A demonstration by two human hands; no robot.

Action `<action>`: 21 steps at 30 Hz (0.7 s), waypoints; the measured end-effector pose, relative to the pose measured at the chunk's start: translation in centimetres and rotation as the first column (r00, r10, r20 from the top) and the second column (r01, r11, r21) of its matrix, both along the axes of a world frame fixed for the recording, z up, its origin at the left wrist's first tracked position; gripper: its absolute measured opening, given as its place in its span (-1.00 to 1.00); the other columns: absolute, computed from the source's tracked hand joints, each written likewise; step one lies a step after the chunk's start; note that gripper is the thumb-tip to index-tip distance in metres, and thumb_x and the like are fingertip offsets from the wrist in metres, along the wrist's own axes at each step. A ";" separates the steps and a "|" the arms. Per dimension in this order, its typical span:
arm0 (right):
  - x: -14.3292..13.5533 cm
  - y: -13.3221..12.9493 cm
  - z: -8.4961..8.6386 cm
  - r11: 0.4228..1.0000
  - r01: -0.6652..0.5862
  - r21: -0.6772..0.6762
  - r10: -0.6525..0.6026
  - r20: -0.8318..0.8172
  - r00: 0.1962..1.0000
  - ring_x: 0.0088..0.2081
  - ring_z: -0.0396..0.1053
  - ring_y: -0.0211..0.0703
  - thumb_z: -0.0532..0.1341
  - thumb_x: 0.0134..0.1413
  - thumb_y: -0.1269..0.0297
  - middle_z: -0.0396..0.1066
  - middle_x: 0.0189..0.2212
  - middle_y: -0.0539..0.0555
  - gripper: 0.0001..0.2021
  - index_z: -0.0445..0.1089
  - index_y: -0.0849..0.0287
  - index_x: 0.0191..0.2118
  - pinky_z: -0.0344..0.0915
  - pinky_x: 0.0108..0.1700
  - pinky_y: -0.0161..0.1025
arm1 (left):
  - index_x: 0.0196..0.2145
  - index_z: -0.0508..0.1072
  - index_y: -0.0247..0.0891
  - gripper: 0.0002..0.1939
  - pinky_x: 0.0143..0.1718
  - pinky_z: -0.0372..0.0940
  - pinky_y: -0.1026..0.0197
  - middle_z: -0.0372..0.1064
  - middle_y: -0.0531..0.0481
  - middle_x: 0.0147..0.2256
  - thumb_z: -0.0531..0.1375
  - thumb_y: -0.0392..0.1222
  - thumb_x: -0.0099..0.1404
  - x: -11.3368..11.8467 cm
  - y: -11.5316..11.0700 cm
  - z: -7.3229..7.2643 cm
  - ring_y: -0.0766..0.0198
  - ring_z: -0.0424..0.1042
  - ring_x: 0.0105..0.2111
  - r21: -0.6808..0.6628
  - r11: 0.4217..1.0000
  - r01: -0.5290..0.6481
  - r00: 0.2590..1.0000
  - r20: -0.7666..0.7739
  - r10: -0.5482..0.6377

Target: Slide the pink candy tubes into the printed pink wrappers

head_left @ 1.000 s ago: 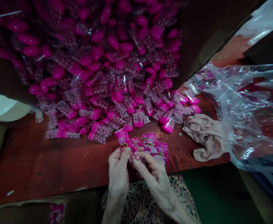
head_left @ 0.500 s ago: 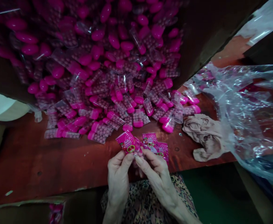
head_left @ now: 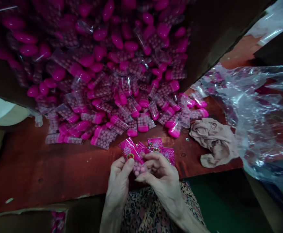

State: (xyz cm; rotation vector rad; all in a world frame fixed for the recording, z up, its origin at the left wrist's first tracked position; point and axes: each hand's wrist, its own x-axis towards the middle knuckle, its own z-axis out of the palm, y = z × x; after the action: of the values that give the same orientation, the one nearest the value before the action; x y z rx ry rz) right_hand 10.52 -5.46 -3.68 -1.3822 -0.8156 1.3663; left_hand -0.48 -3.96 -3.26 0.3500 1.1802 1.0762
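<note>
My left hand [head_left: 118, 181] and my right hand [head_left: 159, 176] meet at the near edge of a reddish-brown table [head_left: 47, 168]. Together they pinch a small clear packet of pink balls [head_left: 138, 167] with a pink printed label [head_left: 128, 151] at its top. Two more pink labels [head_left: 162, 150] lie on the table just behind my right hand. A big heap of pink-capped clear packets [head_left: 112, 74] spills toward me from an open brown carton.
A crumpled beige cloth [head_left: 214, 142] lies to the right of the heap. A large clear plastic bag [head_left: 257, 113] fills the right side. The carton's dark flap [head_left: 211, 29] rises at the upper right. A patterned garment covers my lap below the table edge.
Both hands turned the packet and label between the fingers and drew slightly toward me; my right fingers curled over the packet. The heap and cloth stayed put.
</note>
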 end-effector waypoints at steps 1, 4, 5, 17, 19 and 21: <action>0.1 -0.1 0.0 0.998 -0.004 0.060 0.000 0.065 0.998 -0.57 0.39 -0.27 0.42 -0.28 0.36 0.43 -0.59 -0.08 -0.64 0.43 0.13 -0.23 0.38 -0.50 -0.33 | -0.55 0.47 -0.33 -0.78 -0.55 0.20 0.34 0.34 0.07 -0.65 0.33 -0.10 0.00 -0.2 -0.1 0.0 0.40 0.27 -0.63 -0.002 1.000 0.023 1.000 0.012 -0.023; 0.4 0.0 0.2 0.973 -0.049 0.224 -0.006 0.239 0.971 -0.56 0.40 -0.23 0.38 -0.17 0.32 0.47 -0.55 -0.03 -0.73 0.50 0.11 -0.23 0.41 -0.46 -0.27 | -0.58 0.47 -0.34 -0.76 -0.51 0.22 0.31 0.37 0.02 -0.64 0.34 -0.10 -0.03 -0.5 -0.2 -0.1 0.36 0.30 -0.61 0.005 0.996 0.088 0.995 0.044 -0.088; 0.5 0.1 0.3 0.961 -0.066 0.269 -0.015 0.288 0.957 -0.55 0.41 -0.21 0.37 -0.15 0.31 0.49 -0.54 -0.01 -0.77 0.52 0.10 -0.26 0.42 -0.45 -0.25 | -0.58 0.47 -0.34 -0.76 -0.49 0.23 0.29 0.39 0.00 -0.62 0.34 -0.10 -0.03 -0.5 -0.3 -0.2 0.34 0.31 -0.59 0.010 0.996 0.092 0.995 0.047 -0.093; 0.6 0.4 0.0 0.912 -0.132 0.389 -0.079 0.480 0.874 -0.47 0.46 -0.14 0.33 -0.06 0.26 0.53 -0.49 0.03 -0.80 0.54 0.09 -0.23 0.44 -0.38 -0.25 | -0.47 0.56 -0.30 -0.78 -0.30 0.30 0.22 0.49 -0.05 -0.52 0.35 -0.10 -0.05 0.3 -0.1 -0.1 0.28 0.41 -0.48 0.027 0.998 0.057 0.998 0.037 -0.058; 0.7 0.5 0.1 0.907 -0.173 0.385 -0.026 0.459 0.888 -0.51 0.44 -0.19 0.31 -0.03 0.24 0.51 -0.50 0.02 -0.74 0.51 0.10 -0.16 0.43 -0.44 -0.28 | -0.46 0.55 -0.31 -0.77 -0.29 0.32 0.19 0.50 -0.06 -0.51 0.37 -0.11 -0.07 0.1 0.1 -0.1 0.25 0.43 -0.47 0.012 1.000 0.010 1.000 0.014 -0.010; 1.4 0.5 0.1 0.902 -0.181 0.392 -0.010 0.438 0.899 -0.55 0.43 -0.25 0.26 0.04 0.26 0.49 -0.52 -0.02 -0.67 0.42 0.08 -0.03 0.42 -0.48 -0.33 | -0.48 0.54 -0.33 -0.76 -0.26 0.35 0.12 0.51 -0.10 -0.47 0.37 -0.10 -0.08 -1.3 -0.2 -0.1 0.17 0.47 -0.41 0.018 0.996 -0.084 0.996 -0.036 0.085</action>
State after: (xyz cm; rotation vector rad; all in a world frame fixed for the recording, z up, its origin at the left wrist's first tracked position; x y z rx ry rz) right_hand 11.95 -4.99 -3.59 -1.3171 -1.3976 0.8711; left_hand -1.81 -4.12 -3.32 0.3367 1.2286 1.1581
